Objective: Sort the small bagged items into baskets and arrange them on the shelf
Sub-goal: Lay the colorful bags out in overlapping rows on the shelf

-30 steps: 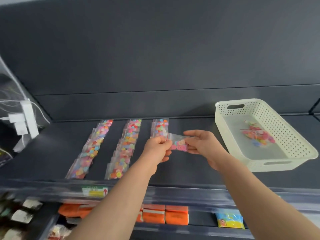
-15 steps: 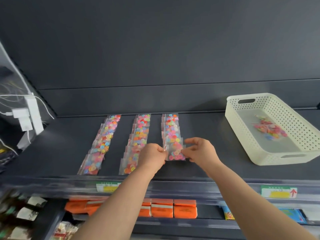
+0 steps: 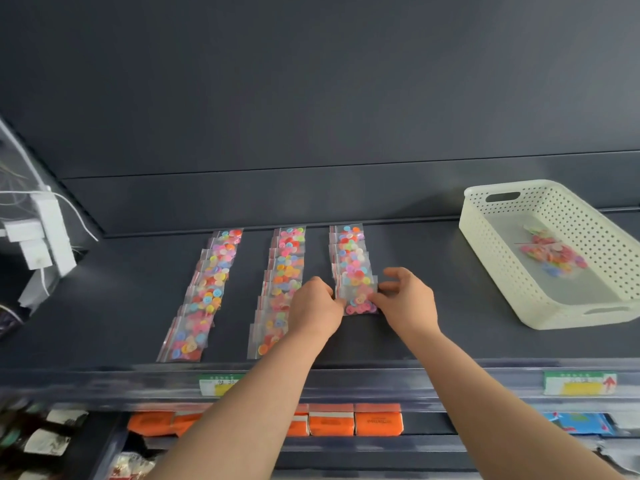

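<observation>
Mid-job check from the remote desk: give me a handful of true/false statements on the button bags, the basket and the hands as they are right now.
1. Three rows of button bags lie on the dark shelf. True.
2. The right row reaches as near the shelf's front edge as the left row. False: it stops well short.
3. Both the left hand and the right hand are at the front bag of the right row. True.
4. The white basket is empty. False: a bag of buttons lies inside.
5. The basket stands left of the rows. False: it stands to their right.
6. Orange packs sit on the shelf below. True.
</observation>
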{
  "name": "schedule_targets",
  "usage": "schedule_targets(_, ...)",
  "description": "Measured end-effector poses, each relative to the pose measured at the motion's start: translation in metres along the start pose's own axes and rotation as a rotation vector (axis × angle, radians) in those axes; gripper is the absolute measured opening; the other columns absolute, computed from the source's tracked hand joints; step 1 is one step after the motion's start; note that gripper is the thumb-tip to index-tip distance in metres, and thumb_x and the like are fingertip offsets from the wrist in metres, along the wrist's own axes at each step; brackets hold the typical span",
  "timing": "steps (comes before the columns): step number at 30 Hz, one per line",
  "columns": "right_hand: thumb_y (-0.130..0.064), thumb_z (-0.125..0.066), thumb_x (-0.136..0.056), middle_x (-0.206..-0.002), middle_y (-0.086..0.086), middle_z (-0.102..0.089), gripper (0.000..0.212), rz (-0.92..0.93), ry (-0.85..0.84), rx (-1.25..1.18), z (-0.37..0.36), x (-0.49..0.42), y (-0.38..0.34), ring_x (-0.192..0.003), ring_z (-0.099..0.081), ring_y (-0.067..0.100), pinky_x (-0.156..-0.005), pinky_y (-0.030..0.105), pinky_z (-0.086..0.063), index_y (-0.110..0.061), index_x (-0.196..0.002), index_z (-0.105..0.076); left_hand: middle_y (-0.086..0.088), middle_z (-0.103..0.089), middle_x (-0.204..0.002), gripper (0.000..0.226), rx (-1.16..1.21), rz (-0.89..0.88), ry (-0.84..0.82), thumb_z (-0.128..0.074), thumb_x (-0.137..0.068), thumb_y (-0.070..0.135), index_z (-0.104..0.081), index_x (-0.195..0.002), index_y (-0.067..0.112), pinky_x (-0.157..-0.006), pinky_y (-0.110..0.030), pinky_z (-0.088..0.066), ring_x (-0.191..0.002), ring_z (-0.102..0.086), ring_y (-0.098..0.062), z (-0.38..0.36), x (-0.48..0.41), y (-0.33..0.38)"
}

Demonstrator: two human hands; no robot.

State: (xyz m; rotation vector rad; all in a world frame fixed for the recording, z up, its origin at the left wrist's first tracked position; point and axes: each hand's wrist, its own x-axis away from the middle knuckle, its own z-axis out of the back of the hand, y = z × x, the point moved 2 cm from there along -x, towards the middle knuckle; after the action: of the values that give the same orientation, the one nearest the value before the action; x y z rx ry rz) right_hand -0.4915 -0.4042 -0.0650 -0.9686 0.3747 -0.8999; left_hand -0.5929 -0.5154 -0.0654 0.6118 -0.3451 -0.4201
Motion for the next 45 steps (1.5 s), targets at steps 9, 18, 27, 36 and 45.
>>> schedule_targets(9,-0.02,-0.069,-0.085,-0.111,-0.004,-0.068,0.044,0.025,0.007,0.079,-0.005,-0.005,-0.002,-0.082,-0.061,0.008,-0.072,0.021,-0.048,-0.017,-0.127,-0.054,-0.002,-0.067,-0.091,0.026,-0.02,-0.007,-0.022,-0.069,-0.088,0.031,-0.055,-0.102,0.015,-0.064,-0.04,-0.061,-0.076,-0.069,-0.021,-0.003,-0.014,-0.001)
schedule_targets(18,-0.022,-0.05,-0.093,-0.116,-0.008,-0.064,0.029,0.228,0.165,0.566,0.055,-0.014,-0.017,-0.109,-0.057,0.018,-0.078,0.03,-0.046,-0.031,-0.117,-0.063,-0.002,-0.065,-0.115,0.033,-0.037,-0.162,0.045,-0.062,-0.091,0.029,-0.053,-0.119,0.014,-0.08,-0.036,-0.053,-0.104,-0.062,-0.025,0.006,-0.012,0.054)
schedule_targets(27,-0.024,-0.049,-0.094,-0.112,-0.009,-0.066,0.026,0.227,0.363,0.732,0.172,-0.028,0.014,-0.109,-0.053,0.018,-0.065,0.032,-0.033,-0.032,-0.114,-0.064,0.009,-0.065,-0.096,0.011,0.156,-0.35,-0.153,-0.061,-0.091,0.03,-0.055,-0.1,0.028,-0.083,-0.04,-0.056,-0.09,-0.066,-0.018,-0.053,0.01,0.164)
schedule_targets(36,-0.011,-0.056,-0.087,-0.108,0.003,-0.061,0.031,-0.005,0.138,0.78,0.248,-0.068,0.078,-0.098,-0.06,0.026,-0.074,0.036,-0.052,-0.019,-0.116,-0.062,0.007,-0.064,-0.094,0.035,0.047,-0.417,-0.081,-0.061,-0.09,0.029,-0.052,-0.123,0.026,-0.085,-0.038,-0.052,-0.097,-0.06,-0.016,-0.102,0.022,0.227)
schedule_targets(45,-0.02,-0.059,-0.09,-0.077,0.0,-0.048,0.017,-0.001,-0.021,0.971,0.242,-0.091,0.089,-0.073,-0.051,0.023,-0.061,0.03,-0.043,-0.012,-0.105,-0.058,0.009,-0.063,-0.095,0.038,0.029,-0.333,-0.081,-0.061,-0.089,0.027,-0.052,-0.125,0.027,-0.086,-0.037,-0.051,-0.098,-0.059,-0.015,-0.107,0.019,0.23)
